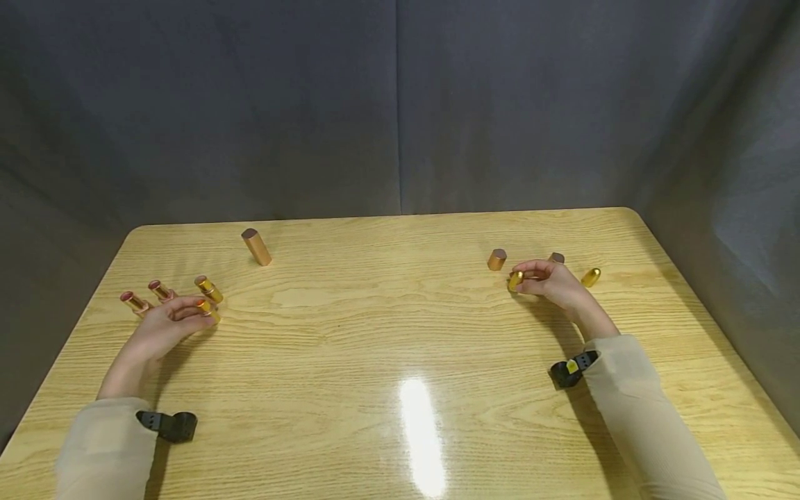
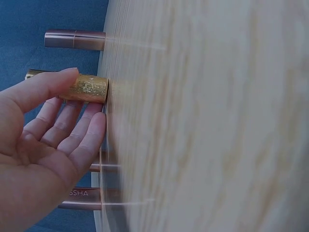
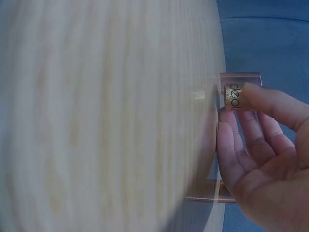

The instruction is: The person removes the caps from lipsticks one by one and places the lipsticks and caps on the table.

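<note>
At the table's left, my left hand [image 1: 164,330] pinches an uncapped gold lipstick [image 1: 210,312] with an orange-red tip. In the left wrist view that gold lipstick [image 2: 91,89] stands upright, its base right at the tabletop. Just behind is another uncapped gold lipstick [image 1: 209,289], and two rose-gold lipsticks [image 1: 134,301] stand to its left, partly covered by the hand. Over on the right, my right hand [image 1: 553,283] holds a gold cap [image 1: 515,281] between thumb and fingers. Lettering shows on this gold cap [image 3: 234,98] in the right wrist view.
A rose-gold lipstick tube [image 1: 257,248] stands at the back left. Near my right hand are a rose-gold cap [image 1: 496,260], a second rose-gold cap [image 1: 557,257] partly hidden behind the hand, and another gold cap [image 1: 590,278]. Grey curtains [image 1: 400,111] enclose the wooden table [image 1: 350,347].
</note>
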Motion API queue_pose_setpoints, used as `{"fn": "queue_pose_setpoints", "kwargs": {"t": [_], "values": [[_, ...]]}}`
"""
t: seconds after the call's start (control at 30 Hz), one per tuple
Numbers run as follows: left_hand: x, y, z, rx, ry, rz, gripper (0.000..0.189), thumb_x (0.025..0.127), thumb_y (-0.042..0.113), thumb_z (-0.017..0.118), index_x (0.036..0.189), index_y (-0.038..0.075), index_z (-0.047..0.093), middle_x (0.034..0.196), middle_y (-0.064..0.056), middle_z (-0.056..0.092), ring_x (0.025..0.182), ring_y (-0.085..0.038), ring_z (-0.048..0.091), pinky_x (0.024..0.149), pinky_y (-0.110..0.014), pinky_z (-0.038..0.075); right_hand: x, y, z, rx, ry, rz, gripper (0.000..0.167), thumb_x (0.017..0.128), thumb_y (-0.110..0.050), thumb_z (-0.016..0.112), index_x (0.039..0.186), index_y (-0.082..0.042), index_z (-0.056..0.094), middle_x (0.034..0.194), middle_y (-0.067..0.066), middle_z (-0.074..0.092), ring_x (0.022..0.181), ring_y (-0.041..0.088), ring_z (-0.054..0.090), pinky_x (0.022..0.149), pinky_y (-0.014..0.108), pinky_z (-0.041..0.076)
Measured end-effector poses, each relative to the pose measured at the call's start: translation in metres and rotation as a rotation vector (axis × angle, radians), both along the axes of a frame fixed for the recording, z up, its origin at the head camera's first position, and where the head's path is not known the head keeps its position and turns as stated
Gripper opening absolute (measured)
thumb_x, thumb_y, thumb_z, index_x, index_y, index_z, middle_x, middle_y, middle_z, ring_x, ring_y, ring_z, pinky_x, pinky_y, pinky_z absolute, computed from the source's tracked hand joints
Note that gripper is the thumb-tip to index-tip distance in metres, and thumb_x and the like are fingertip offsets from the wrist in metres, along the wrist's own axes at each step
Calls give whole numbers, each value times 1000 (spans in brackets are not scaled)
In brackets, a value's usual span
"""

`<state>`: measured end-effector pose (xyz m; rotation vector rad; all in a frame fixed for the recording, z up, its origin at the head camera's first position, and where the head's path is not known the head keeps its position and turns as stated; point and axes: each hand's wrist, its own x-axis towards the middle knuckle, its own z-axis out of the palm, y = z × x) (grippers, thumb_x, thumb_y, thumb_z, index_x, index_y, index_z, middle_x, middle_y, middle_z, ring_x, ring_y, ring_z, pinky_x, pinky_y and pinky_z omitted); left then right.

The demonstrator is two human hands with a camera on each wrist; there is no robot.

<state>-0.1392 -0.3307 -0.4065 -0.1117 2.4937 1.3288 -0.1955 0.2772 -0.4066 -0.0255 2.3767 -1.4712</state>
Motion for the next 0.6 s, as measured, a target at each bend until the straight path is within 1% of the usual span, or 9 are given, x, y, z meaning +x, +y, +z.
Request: {"fn": "queue_pose_setpoints", "kwargs": {"t": [0.1,0.17,0.27,0.33,0.4,0.43,0.5,0.57,0.6], "values": [[-1,1,0,-8,-2,1,66,97,25,56,142,-14,27,117,-2,56,83,21,47,73,-7,46,0,-1,0,7,1,0,47,91,-6,62,132,9,45,92,-16,58,83,-5,57,76,14,48],[-1,1,0,-19,2,1,65,97,26,56,142,-13,29,126,-13,53,83,21,46,73,-7,46,0,-1,1,12,2,3,47,91,-6,62,131,9,46,92,-16,58,83,-5,57,77,14,49],[-1,1,0,1,7,7,54,96,27,59,139,-1,42,121,-4,57,84,20,46,74,-8,46,1,-2,2,15,3,10,45,91,-6,62,130,9,46,92,-16,59,83,-5,57,77,14,49],[-1,0,0,25,8,14,42,94,27,61,132,14,52,111,12,57,86,18,48,75,-9,47,1,-2,2,10,1,16,44,91,-6,62,130,10,47,92,-17,60,84,-5,58,77,14,50],[-1,0,1,25,3,18,32,93,29,63,124,26,56,111,15,56,87,16,49,76,-11,47,2,-2,3,-6,-4,19,44,91,-4,61,129,11,46,91,-18,61,84,-5,58,77,13,50],[0,0,1,24,-2,18,31,93,30,63,123,29,56,116,7,58,88,16,48,76,-11,47,2,-2,3,-13,-7,22,45,91,-4,61,129,12,46,91,-19,61,84,-5,58,77,13,50],[0,0,1,7,-17,16,35,93,32,62,127,27,54,131,-11,53,93,12,47,77,-11,46,2,-2,3,-28,-12,26,46,90,-3,61,130,13,45,90,-20,61,84,-5,58,77,12,50],[0,0,2,-20,-27,13,44,94,34,60,134,18,49,143,-27,39,95,13,44,77,-10,45,2,-2,3,-43,-21,29,46,91,-2,60,131,14,43,89,-21,61,84,-6,58,77,12,51],[0,0,2,-20,-30,11,49,95,33,59,137,12,46,146,-30,34,95,13,44,77,-9,45,2,-2,3,-47,-25,30,47,91,-1,60,131,14,42,89,-21,61,84,-6,59,77,11,51]]}}
